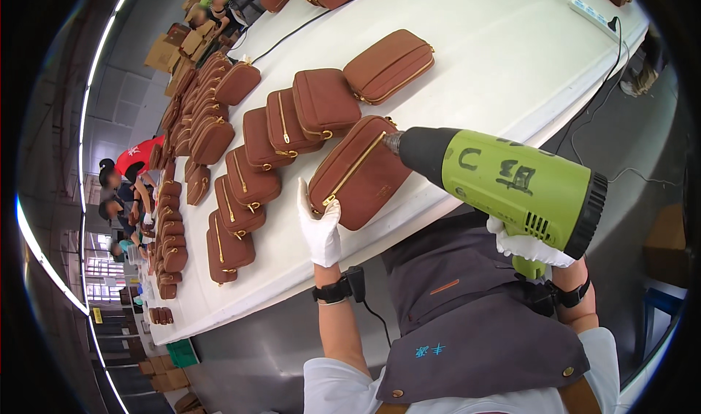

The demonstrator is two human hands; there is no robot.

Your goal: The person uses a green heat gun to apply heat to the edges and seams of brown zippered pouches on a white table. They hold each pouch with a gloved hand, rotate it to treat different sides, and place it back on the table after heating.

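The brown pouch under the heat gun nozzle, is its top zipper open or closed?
Closed. The brown pouch shows its gold zipper line running unbroken, the pull near the left hand. The right hand aims the green heat gun at it.

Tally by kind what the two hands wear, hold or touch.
White fabric gloves: 2, one on the left hand, one on the right hand
Black wrist straps: 2, one on each wrist
Green and black heat gun: 1, gripped by the right hand
Brown leather zip pouch: 1, touched by the left hand
Total: 6

Brown zipped pouch (361, 171) lies at table edge, green heat gun (511, 184) nozzle touching it.
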